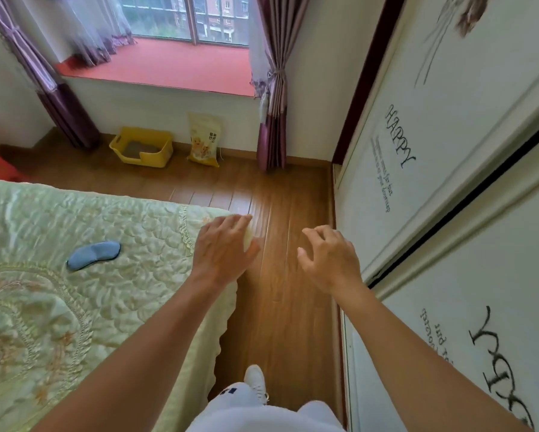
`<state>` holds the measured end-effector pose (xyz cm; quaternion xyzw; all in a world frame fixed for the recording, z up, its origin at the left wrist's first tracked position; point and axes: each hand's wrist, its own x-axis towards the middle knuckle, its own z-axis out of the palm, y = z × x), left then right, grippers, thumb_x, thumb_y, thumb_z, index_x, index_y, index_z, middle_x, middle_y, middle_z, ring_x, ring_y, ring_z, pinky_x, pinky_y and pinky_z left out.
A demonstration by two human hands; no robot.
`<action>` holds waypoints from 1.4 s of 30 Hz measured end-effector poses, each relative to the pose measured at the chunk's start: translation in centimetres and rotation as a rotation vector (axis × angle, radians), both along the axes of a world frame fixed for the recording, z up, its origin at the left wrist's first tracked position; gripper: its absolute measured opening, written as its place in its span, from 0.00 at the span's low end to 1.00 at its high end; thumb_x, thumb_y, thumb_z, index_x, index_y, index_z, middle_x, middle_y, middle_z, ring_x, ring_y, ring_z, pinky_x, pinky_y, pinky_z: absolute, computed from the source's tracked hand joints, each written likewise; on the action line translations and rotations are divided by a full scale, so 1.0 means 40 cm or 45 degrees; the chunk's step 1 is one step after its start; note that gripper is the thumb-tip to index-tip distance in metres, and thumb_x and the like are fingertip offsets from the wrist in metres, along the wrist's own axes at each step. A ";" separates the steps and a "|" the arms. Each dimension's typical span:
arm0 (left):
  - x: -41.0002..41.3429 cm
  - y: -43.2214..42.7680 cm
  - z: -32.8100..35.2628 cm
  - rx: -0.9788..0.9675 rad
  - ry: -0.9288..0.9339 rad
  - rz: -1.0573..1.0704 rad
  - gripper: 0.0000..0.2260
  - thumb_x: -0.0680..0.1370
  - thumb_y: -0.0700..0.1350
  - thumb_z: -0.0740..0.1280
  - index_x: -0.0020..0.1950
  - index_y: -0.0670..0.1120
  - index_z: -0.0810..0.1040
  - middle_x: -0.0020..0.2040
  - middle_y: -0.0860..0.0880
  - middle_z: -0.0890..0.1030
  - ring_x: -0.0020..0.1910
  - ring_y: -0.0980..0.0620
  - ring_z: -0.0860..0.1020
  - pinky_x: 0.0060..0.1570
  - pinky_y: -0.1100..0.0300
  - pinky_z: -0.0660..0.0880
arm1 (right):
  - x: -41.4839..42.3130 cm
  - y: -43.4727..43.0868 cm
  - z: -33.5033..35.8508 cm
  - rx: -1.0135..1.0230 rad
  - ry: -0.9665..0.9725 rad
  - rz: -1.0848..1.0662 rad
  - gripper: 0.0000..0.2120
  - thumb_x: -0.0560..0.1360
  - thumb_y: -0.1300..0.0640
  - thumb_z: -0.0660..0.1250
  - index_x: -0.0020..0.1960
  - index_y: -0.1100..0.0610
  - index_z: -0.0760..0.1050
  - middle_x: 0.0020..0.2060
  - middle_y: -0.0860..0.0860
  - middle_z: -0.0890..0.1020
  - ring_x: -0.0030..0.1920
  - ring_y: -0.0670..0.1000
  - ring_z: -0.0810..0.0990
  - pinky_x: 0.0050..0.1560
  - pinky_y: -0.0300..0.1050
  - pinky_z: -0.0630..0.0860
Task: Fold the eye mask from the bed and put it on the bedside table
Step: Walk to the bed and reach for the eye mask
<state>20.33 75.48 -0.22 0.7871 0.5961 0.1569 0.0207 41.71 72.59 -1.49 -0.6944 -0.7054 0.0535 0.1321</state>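
The blue eye mask [93,255] lies flat and unfolded on the pale green quilted bed [43,307], well apart from both hands. The left hand [223,249] hovers over the bed's corner with fingers loosely spread and holding nothing, and the right hand [329,258] hangs over the wooden floor [277,213], fingers spread and curled, also empty. The white wardrobe door [449,135] on the right reads "HAPPY" above smaller script too fine to read.

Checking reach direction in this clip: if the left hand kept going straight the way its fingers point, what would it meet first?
The left hand points past the bed's corner, not toward the eye mask. Going on, it would likely meet only bare wooden floor; depth is unclear.
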 end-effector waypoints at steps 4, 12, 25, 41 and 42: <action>-0.023 0.192 -0.013 -0.027 -0.001 0.044 0.23 0.76 0.55 0.61 0.67 0.47 0.75 0.62 0.48 0.81 0.60 0.46 0.78 0.58 0.48 0.74 | -0.031 0.195 -0.006 0.010 0.001 0.030 0.22 0.78 0.45 0.63 0.69 0.52 0.76 0.62 0.52 0.81 0.61 0.54 0.79 0.61 0.54 0.79; -0.086 0.491 -0.048 -0.089 0.054 0.171 0.25 0.75 0.58 0.57 0.68 0.49 0.74 0.62 0.48 0.81 0.59 0.47 0.78 0.55 0.49 0.75 | -0.083 0.529 -0.048 -0.048 0.057 0.140 0.20 0.78 0.46 0.65 0.67 0.52 0.76 0.60 0.52 0.82 0.59 0.53 0.80 0.60 0.53 0.78; -0.210 0.914 -0.126 -0.223 0.012 0.750 0.24 0.74 0.58 0.57 0.65 0.49 0.78 0.57 0.48 0.83 0.53 0.46 0.80 0.51 0.49 0.76 | -0.258 1.232 -0.061 -0.122 -0.037 0.665 0.20 0.79 0.46 0.63 0.68 0.52 0.75 0.63 0.53 0.80 0.61 0.55 0.79 0.60 0.55 0.78; -0.512 0.686 -0.165 -0.287 -0.098 1.638 0.22 0.74 0.54 0.64 0.65 0.47 0.77 0.58 0.46 0.83 0.54 0.43 0.80 0.51 0.48 0.76 | -0.845 1.311 -0.119 -0.175 -0.177 1.742 0.22 0.79 0.44 0.63 0.70 0.52 0.73 0.63 0.56 0.80 0.60 0.58 0.80 0.57 0.55 0.78; -0.535 0.665 -0.169 -0.290 -0.098 1.661 0.22 0.73 0.53 0.65 0.65 0.47 0.77 0.58 0.45 0.83 0.54 0.43 0.80 0.50 0.48 0.76 | -0.876 1.297 -0.123 -0.182 -0.174 1.767 0.22 0.79 0.44 0.64 0.69 0.52 0.73 0.64 0.56 0.80 0.61 0.58 0.80 0.57 0.55 0.78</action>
